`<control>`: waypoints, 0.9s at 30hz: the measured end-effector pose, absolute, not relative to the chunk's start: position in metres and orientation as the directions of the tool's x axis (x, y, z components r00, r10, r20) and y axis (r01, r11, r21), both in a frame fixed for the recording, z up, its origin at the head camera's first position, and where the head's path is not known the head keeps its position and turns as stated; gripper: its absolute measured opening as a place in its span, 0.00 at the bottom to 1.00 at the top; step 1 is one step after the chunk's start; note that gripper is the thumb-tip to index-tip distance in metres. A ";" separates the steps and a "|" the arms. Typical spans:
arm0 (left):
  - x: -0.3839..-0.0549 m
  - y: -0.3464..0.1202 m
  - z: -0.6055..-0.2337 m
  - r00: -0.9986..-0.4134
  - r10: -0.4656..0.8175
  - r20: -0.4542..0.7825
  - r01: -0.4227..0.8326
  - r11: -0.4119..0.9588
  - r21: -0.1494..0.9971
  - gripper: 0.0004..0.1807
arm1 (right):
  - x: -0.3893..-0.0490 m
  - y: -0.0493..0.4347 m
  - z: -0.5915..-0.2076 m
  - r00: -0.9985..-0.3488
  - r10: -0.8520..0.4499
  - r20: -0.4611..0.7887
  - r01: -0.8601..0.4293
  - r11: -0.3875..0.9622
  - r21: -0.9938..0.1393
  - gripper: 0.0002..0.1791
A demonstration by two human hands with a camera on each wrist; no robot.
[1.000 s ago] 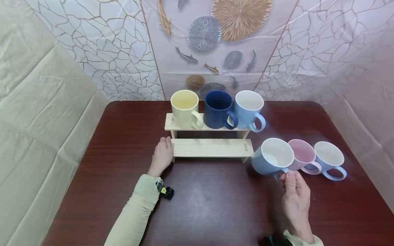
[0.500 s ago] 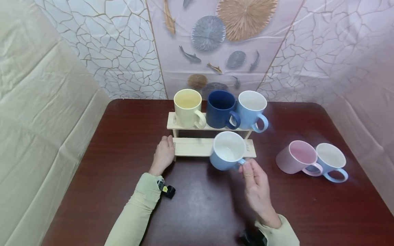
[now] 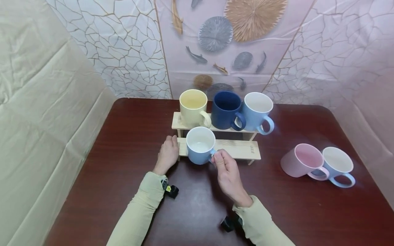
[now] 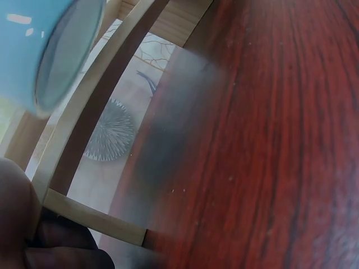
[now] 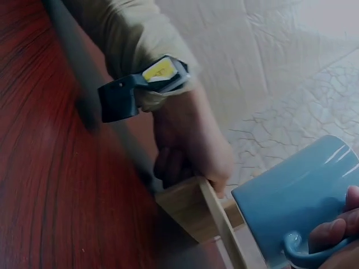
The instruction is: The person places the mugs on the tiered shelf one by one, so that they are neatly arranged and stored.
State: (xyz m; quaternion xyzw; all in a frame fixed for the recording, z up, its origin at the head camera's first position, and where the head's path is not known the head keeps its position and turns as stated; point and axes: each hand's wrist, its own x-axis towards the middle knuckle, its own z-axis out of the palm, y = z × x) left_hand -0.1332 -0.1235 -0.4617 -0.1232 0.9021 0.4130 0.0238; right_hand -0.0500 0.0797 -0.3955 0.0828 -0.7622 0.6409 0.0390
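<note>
My right hand [image 3: 227, 174] pinches the handle of a light blue mug [image 3: 198, 155] with a white inside. The mug is upright at the left part of the lower step of a two-step wooden rack [image 3: 234, 149], overlapping that step in the head view. In the right wrist view the mug's blue side [image 5: 297, 196] shows, its base close to the board. My left hand [image 3: 167, 155] grips the left end of the lower step, fingers [image 4: 61, 244] tucked under the board. On the upper step stand a cream-yellow mug [image 3: 192, 112], a navy mug [image 3: 224, 116] and another light blue mug [image 3: 253, 118].
A pink mug [image 3: 295, 164] and one more light blue mug [image 3: 333, 167] stand close together on the dark red-brown table [image 3: 307, 218] at the right. A patterned cloth [image 3: 212, 61] hangs behind the table, with plain cloth [image 3: 55, 119] at the left.
My right hand has carried the light blue mug leftward from beside the pink mug to the lower step's left part. My left hand keeps its hold on the rack's end.
</note>
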 end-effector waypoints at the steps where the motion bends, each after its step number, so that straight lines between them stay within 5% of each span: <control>1: -0.134 -0.122 -0.462 -0.969 -0.200 -0.147 -0.242 0.629 0.739 0.23 | -0.050 0.077 -0.392 -0.984 -0.079 0.159 -0.171 0.166 -0.971 0.14; 18: -0.134 -0.121 -0.463 -0.969 -0.195 -0.149 -0.241 0.636 0.733 0.23 | -0.056 0.060 -0.378 -0.988 -0.091 0.122 -0.135 0.154 -0.979 0.14; 27: -0.133 -0.123 -0.463 -0.973 -0.191 -0.131 -0.224 0.639 0.736 0.22 | -0.067 0.062 -0.414 -0.990 -0.088 0.112 -0.124 0.140 -0.982 0.16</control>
